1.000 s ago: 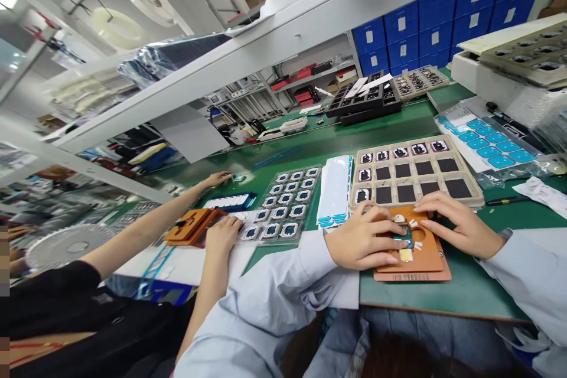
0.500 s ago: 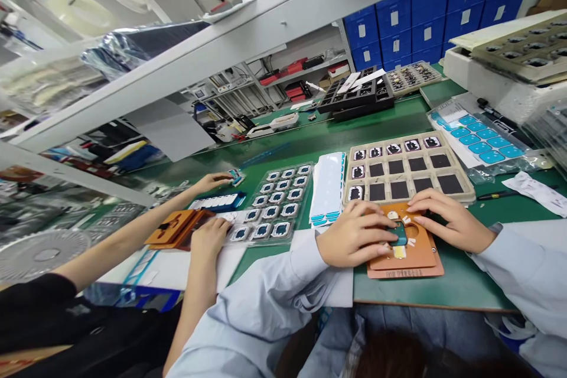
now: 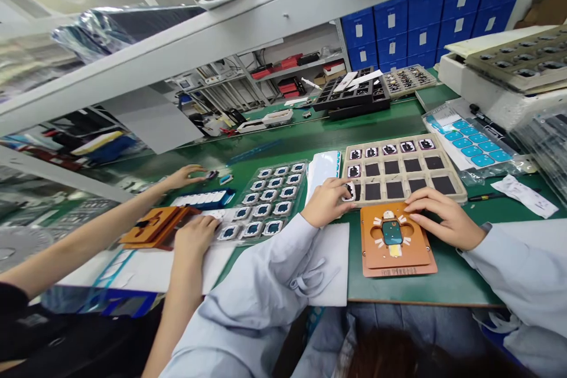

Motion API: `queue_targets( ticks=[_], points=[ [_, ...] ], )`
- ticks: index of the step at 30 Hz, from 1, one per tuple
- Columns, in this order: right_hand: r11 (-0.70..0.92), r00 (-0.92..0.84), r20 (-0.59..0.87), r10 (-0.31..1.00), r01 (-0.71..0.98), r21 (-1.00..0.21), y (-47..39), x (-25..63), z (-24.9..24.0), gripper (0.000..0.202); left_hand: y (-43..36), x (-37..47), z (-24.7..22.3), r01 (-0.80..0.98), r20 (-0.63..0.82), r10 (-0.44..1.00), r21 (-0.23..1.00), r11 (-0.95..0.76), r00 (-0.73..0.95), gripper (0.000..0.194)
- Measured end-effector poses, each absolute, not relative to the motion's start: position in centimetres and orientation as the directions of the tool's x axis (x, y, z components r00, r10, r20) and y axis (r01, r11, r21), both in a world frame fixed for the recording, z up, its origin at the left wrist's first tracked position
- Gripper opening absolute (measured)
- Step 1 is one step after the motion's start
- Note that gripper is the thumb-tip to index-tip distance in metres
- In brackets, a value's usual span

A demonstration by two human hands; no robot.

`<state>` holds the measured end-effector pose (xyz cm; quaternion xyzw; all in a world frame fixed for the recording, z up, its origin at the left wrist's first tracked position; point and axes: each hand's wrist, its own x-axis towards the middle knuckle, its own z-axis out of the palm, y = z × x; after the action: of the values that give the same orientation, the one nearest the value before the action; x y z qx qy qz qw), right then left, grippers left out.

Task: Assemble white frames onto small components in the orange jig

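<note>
My left hand (image 3: 326, 202) reaches to the front left compartment of a beige tray (image 3: 460, 192), thumb and fingers closed about a white-edged watch case (image 3: 349, 191). My fingers partly cover this case. My right hand (image 3: 446, 218) lies with outstretched fingers on the right side of an orange fixture (image 3: 372, 263), holding nothing. In the middle of the fixture sits a dark teal, rounded-square watch screen (image 3: 392, 233), surrounded by small white tabs, with a yellow piece below it. More white-edged cases stand along the tray's back row and left column; its other compartments show dark pads.
At left, a co-worker's hand (image 3: 186, 177) reaches toward small parts, the other (image 3: 197, 239) beside another orange fixture (image 3: 153, 227). A clear tray of watch parts (image 3: 266, 195) and white sheets (image 3: 323, 168) lie between us. Blue film pieces (image 3: 478, 142) and a pen (image 3: 481, 196) are at right.
My left hand has left the watch screen on the fixture and moved up and left to the tray's case. My right hand stays at the fixture. The co-worker's far hand has moved left.
</note>
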<state>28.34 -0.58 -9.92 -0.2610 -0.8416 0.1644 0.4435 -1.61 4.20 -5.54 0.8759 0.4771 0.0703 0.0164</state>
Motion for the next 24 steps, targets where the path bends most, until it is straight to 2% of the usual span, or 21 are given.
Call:
queue_targets(
  ticks=[3, 5, 7, 9, 11, 12, 15, 18, 21, 24],
  points=[
    [0.795, -0.427, 0.671, 0.606, 0.367, -0.484, -0.1, 28.4, -9.1, 0.014, 2.7, -0.3, -4.3, 0.837, 0.161, 0.843, 0.121, -0.533, 0.513, 0.018],
    [0.795, -0.441, 0.662, 0.606, 0.358, -0.490, 0.2, 28.0, -8.3, 0.017, 0.8, 1.2, -3.6, 0.796, 0.232, 0.804, 0.153, -0.586, 0.548, 0.029],
    [0.786, -0.476, 0.639, 0.604, 0.226, -0.575, 0.2, 27.3, -7.6, 0.026, -1.1, 2.8, -3.6, 0.676, 0.298, 0.699, 0.193, -0.711, 0.650, 0.044],
    [0.696, -0.486, 0.603, 0.632, 0.014, -0.718, -0.2, 26.5, -7.3, 0.030, -2.2, 4.0, -4.2, 0.563, 0.327, 0.597, 0.203, -0.801, 0.732, 0.053],
    [0.564, -0.487, 0.545, 0.682, -0.125, -0.817, -0.8, 26.0, -7.3, 0.030, -2.4, 4.6, -5.3, 0.506, 0.331, 0.545, 0.203, -0.838, 0.771, 0.055],
    [0.518, -0.488, 0.514, 0.705, -0.142, -0.844, -1.2, 25.9, -7.5, 0.030, -2.3, 4.5, -5.8, 0.481, 0.338, 0.524, 0.209, -0.851, 0.782, 0.055],
    [0.489, -0.463, 0.453, 0.762, -0.048, -0.871, -1.8, 26.1, -7.7, 0.022, -1.8, 3.7, -7.1, 0.384, 0.448, 0.463, 0.260, -0.886, 0.765, 0.049],
    [0.570, -0.413, 0.473, 0.778, 0.149, -0.808, -1.9, 26.5, -7.4, 0.008, -1.4, 2.7, -7.6, 0.328, 0.628, 0.512, 0.394, -0.858, 0.586, 0.030],
    [0.686, -0.451, 0.537, 0.713, 0.294, -0.665, -1.7, 26.4, -6.9, 0.009, -1.2, 2.5, -7.9, 0.331, 0.639, 0.582, 0.480, -0.813, 0.503, 0.025],
    [0.750, -0.519, 0.554, 0.651, 0.324, -0.577, -1.6, 26.1, -6.7, 0.010, -1.1, 2.6, -8.2, 0.363, 0.617, 0.588, 0.463, -0.808, 0.523, 0.031]
  ],
)
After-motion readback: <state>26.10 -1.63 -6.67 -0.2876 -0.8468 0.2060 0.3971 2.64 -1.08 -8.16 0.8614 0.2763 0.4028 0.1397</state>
